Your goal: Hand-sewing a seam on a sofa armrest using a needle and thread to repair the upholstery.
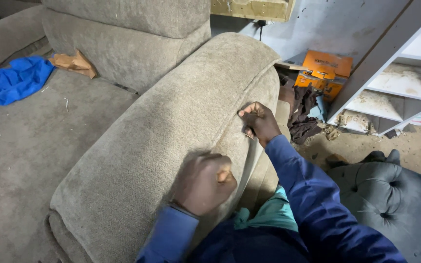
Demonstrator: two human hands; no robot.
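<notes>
Head view: 1 sofa armrest [171,146], beige-grey woven fabric, runs diagonally through frame. Both hands on its outer edge seam.

Left hand [203,182]: grip pressed together into a fist, knuckles up, resting on the armrest fabric near the seam. Blurred; cannot tell what, if anything, is inside the fist.

Right hand [259,122]: higher up the same seam, fingers curled, pinching the fabric edge where it wraps over the side. Something small and pale shows under the fingers, too small to identify.

Armrest lies under both grips; seam line runs between the 2 hands.

Around: blue cloth [18,79] on sofa seat, orange box [325,73] by wall, white shelf unit [400,87] at right, dark tufted cushion [386,195] lower right.
</notes>
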